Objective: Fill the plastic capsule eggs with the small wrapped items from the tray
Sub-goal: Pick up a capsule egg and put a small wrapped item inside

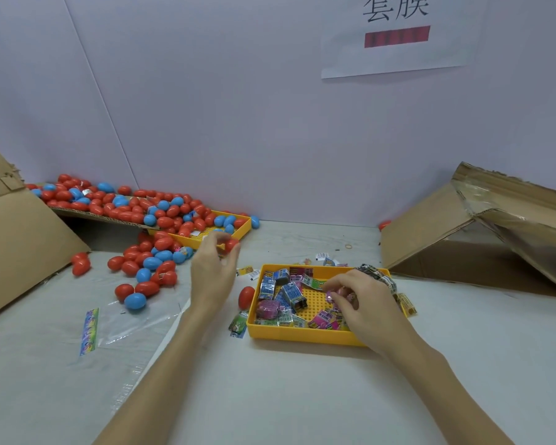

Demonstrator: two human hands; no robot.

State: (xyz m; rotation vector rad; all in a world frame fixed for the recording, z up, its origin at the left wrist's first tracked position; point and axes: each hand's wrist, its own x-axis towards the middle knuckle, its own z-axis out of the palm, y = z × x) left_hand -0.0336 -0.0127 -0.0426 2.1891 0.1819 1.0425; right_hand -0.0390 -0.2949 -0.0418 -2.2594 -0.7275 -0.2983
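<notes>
— Pale wall panels back a grey tabletop (302, 396); what are the hands doing on it?

— Left hand (211, 271) pinches a red capsule egg (231, 245) in curled fingertips, above the tabletop. Right hand (363, 303) reaches into the near yellow tray (302, 337), fingers pinching a pink wrapped item (334, 295).

— And around them?

— Wrapped items (286, 293) fill that tray; one red egg (246, 297) lies just beside it. Red and blue eggs (148, 261) spill left over a far yellow tray (235, 234). Cardboard boxes (463, 239) flank both sides; a paper sign (398, 33) hangs on the wall.
</notes>
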